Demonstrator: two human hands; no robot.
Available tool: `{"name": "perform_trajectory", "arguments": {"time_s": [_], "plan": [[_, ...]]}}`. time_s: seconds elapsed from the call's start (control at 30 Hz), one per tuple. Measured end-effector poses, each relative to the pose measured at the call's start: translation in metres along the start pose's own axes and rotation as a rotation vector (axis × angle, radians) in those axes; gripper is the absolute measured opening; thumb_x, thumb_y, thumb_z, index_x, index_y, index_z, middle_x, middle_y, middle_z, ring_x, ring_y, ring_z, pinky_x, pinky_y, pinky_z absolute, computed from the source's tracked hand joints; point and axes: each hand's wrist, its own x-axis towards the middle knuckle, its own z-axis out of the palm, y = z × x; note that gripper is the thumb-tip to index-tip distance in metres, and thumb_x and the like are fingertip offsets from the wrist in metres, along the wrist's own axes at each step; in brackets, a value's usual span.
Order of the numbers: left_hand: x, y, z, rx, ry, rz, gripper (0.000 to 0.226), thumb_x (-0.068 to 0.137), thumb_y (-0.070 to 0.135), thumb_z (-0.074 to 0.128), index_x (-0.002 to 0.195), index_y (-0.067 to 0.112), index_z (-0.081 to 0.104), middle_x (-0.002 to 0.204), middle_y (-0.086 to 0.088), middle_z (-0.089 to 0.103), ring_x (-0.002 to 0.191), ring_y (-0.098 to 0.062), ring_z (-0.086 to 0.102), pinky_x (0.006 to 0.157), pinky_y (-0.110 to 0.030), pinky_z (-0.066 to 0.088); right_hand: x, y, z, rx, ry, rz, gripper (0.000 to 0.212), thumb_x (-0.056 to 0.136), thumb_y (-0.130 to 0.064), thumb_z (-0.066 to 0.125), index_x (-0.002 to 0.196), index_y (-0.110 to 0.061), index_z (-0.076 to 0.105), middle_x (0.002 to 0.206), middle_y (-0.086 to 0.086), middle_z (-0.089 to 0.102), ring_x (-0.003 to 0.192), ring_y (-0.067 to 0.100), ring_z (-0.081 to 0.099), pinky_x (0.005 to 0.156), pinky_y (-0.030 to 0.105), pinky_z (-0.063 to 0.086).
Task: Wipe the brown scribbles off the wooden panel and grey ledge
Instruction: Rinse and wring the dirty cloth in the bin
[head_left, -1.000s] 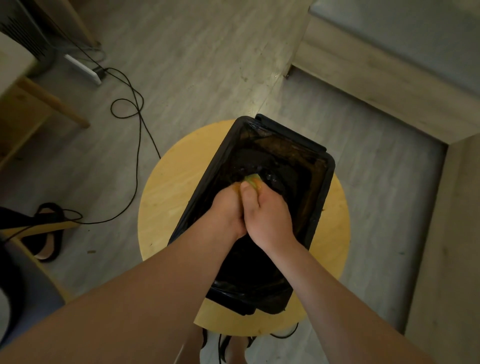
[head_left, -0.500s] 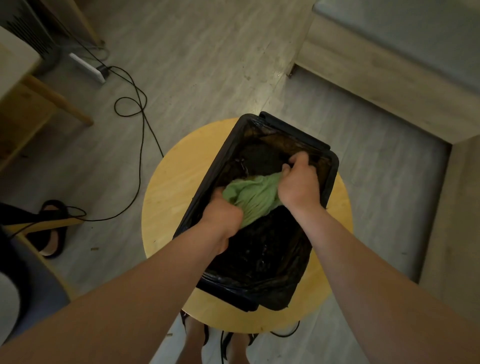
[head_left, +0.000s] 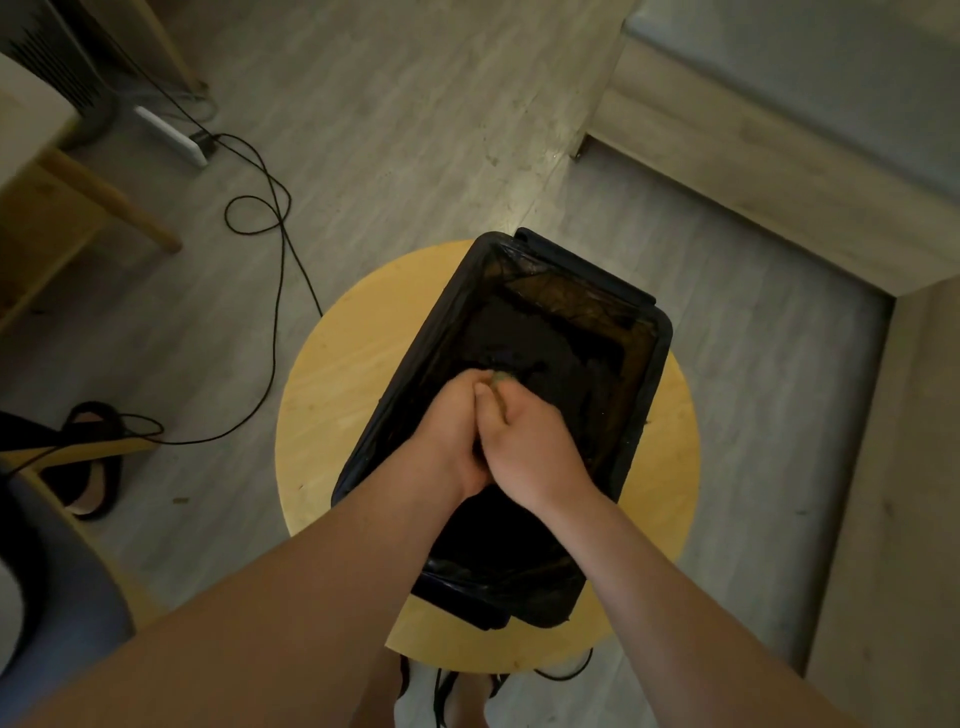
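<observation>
Both forearms reach forward and down from the bottom edge of the view and converge, wrists close together, over a black rectangular plastic tub (head_left: 644, 364) lined with dark crinkled film. The left hand (head_left: 452, 421) and the right hand (head_left: 530, 447) are pressed side by side, knuckles up, with fingers curled tightly inward round a green cloth (head_left: 500, 378). Only a small dull-green sliver of it shows between the fingertips; the rest is hidden inside the two fists. The hands sit low within the tub, near its middle. The tub stands on a round yellow wooden worktop (head_left: 337, 374). The pale wooden panel (head_left: 727, 156) and the grey ledge (head_left: 805, 62) above it lie well apart from the hands, at the upper right. A black cable (head_left: 270, 218) loops across the grey plank floor (head_left: 389, 104).
</observation>
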Motion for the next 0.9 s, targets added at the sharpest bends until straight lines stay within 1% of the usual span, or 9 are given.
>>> {"name": "perform_trajectory", "arguments": {"time_s": [0.07, 0.17, 0.3, 0.47, 0.57, 0.63, 0.73, 0.8, 0.9], "plan": [[0.004, 0.000, 0.002, 0.061, -0.009, 0.045, 0.064, 0.106, 0.025, 0.042, 0.046, 0.016, 0.065, 0.053, -0.002, 0.059, 0.046, -0.015, 0.063, 0.050, -0.024, 0.050, -0.008, -0.007, -0.004, 0.048, 0.050, -0.069, 0.033, 0.109, -0.037, 0.039, 0.098, -0.022, 0.067, 0.082, -0.004, 0.069, 0.077, 0.006, 0.066, 0.071, 0.030, 0.055], [-0.002, 0.004, 0.004, 0.126, -0.004, 0.098, 0.066, 0.105, 0.014, 0.040, 0.042, 0.015, 0.059, 0.049, -0.002, 0.053, 0.040, -0.014, 0.057, 0.041, -0.019, 0.046, -0.011, -0.011, -0.012, 0.087, 0.074, -0.192, 0.037, 0.109, -0.034, 0.041, 0.083, -0.021, 0.064, 0.071, -0.003, 0.065, 0.070, 0.008, 0.064, 0.061, 0.024, 0.049], [-0.009, 0.005, 0.009, 0.014, 0.023, 0.084, 0.038, 0.110, 0.021, 0.037, 0.078, 0.012, 0.057, 0.065, -0.003, 0.056, 0.059, -0.016, 0.058, 0.057, -0.029, 0.048, 0.004, 0.000, -0.008, -0.088, 0.145, -0.306, 0.041, 0.108, -0.036, 0.036, 0.076, -0.018, 0.053, 0.063, 0.000, 0.056, 0.058, 0.017, 0.058, 0.057, 0.039, 0.048], [-0.007, 0.011, 0.005, 0.006, 0.110, 0.122, 0.026, 0.103, 0.001, 0.044, 0.094, 0.000, 0.068, 0.080, -0.016, 0.072, 0.079, -0.027, 0.070, 0.062, -0.032, 0.058, 0.023, 0.016, -0.001, -0.308, 0.249, -0.432, 0.042, 0.105, -0.042, 0.029, 0.079, -0.017, 0.050, 0.063, 0.001, 0.054, 0.053, 0.024, 0.056, 0.049, 0.043, 0.049], [-0.006, 0.005, 0.000, 0.012, 0.166, 0.170, 0.025, 0.102, 0.003, 0.048, 0.108, 0.002, 0.072, 0.105, -0.022, 0.074, 0.098, -0.034, 0.071, 0.081, -0.049, 0.063, 0.041, 0.022, -0.003, -0.393, 0.384, -0.191, 0.046, 0.110, -0.044, 0.030, 0.094, -0.012, 0.059, 0.077, 0.003, 0.059, 0.067, 0.028, 0.065, 0.054, 0.039, 0.051], [-0.008, -0.001, -0.001, 0.050, 0.170, 0.133, 0.027, 0.107, 0.026, 0.047, 0.121, 0.015, 0.067, 0.118, -0.015, 0.070, 0.106, -0.033, 0.068, 0.084, -0.053, 0.061, 0.047, 0.025, -0.007, -0.206, 0.428, 0.093, 0.055, 0.110, -0.051, 0.027, 0.118, -0.008, 0.059, 0.110, 0.013, 0.058, 0.098, 0.034, 0.063, 0.078, 0.042, 0.054], [-0.004, -0.005, -0.001, 0.046, 0.129, 0.075, 0.042, 0.104, 0.049, 0.050, 0.140, 0.028, 0.052, 0.131, -0.011, 0.061, 0.112, -0.036, 0.064, 0.075, -0.058, 0.062, 0.041, 0.022, -0.003, -0.104, 0.239, 0.318, 0.063, 0.109, -0.053, 0.028, 0.155, -0.011, 0.030, 0.149, 0.020, 0.029, 0.131, 0.044, 0.042, 0.108, 0.049, 0.039], [-0.001, -0.006, 0.001, 0.026, 0.123, 0.075, 0.045, 0.104, 0.048, 0.050, 0.144, 0.028, 0.048, 0.134, -0.012, 0.061, 0.114, -0.038, 0.064, 0.074, -0.063, 0.060, 0.031, 0.023, 0.005, -0.159, 0.067, 0.318, 0.052, 0.110, -0.045, 0.032, 0.152, -0.015, 0.028, 0.146, 0.022, 0.037, 0.123, 0.044, 0.052, 0.100, 0.047, 0.046], [-0.002, -0.001, 0.004, -0.030, 0.144, 0.028, 0.044, 0.105, 0.050, 0.049, 0.132, 0.019, 0.063, 0.122, -0.014, 0.070, 0.110, -0.035, 0.068, 0.086, -0.057, 0.059, 0.018, 0.025, 0.006, -0.064, -0.031, 0.192, 0.032, 0.109, -0.041, 0.037, 0.117, -0.016, 0.056, 0.108, 0.010, 0.068, 0.092, 0.028, 0.066, 0.082, 0.046, 0.056]]}}
